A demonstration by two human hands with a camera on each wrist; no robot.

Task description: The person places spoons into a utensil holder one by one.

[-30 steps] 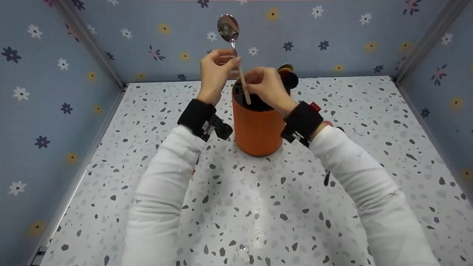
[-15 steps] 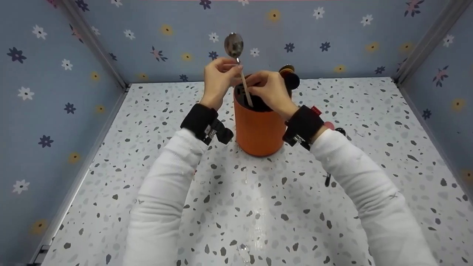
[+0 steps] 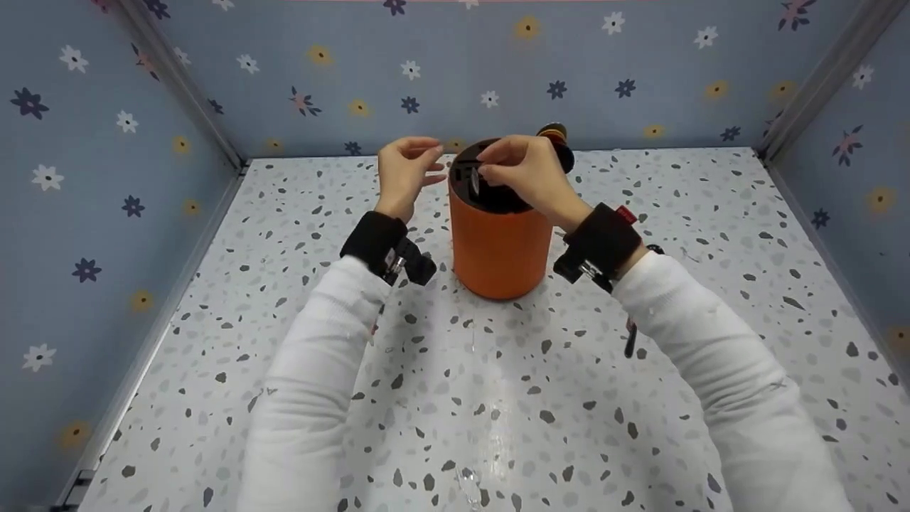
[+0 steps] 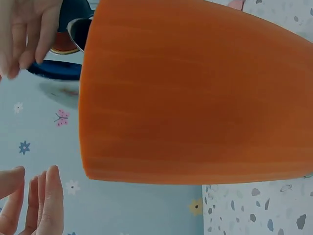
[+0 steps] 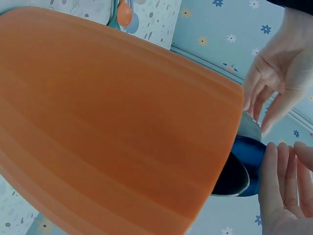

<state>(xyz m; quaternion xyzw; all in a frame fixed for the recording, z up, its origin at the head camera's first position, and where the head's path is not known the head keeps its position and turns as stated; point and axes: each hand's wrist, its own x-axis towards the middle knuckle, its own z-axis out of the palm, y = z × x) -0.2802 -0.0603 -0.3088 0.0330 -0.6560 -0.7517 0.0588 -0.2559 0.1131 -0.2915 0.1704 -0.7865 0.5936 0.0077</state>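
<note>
An orange cylindrical utensil holder [image 3: 501,249] with a black slotted top stands upright at the middle back of the table. Narrow and silvery, the bowl of a spoon [image 3: 475,182] shows low at the holder's top; its handle is out of sight. Close beside that bowl is my right hand [image 3: 525,171], thumb and fingertips over the slots; in the right wrist view its fingers extend with nothing between them. My left hand [image 3: 407,173] hovers left of the rim, fingers loosely bent and holding nothing. At the holder's mouth, a blue-looking utensil head [image 5: 250,159] shows beside my right fingers.
Dark round utensil heads [image 3: 558,146] stick out behind the holder at the right. On the table, a dark-handled utensil [image 3: 631,340] lies partly under my right sleeve. Small spoons [image 5: 124,14] lie on the other side. Flowered panels [image 3: 455,71] border the table.
The spoon has moved down until only its bowl shows at the holder's top. My left hand has let go of it and moved down and left; my right fingers have let go too.
</note>
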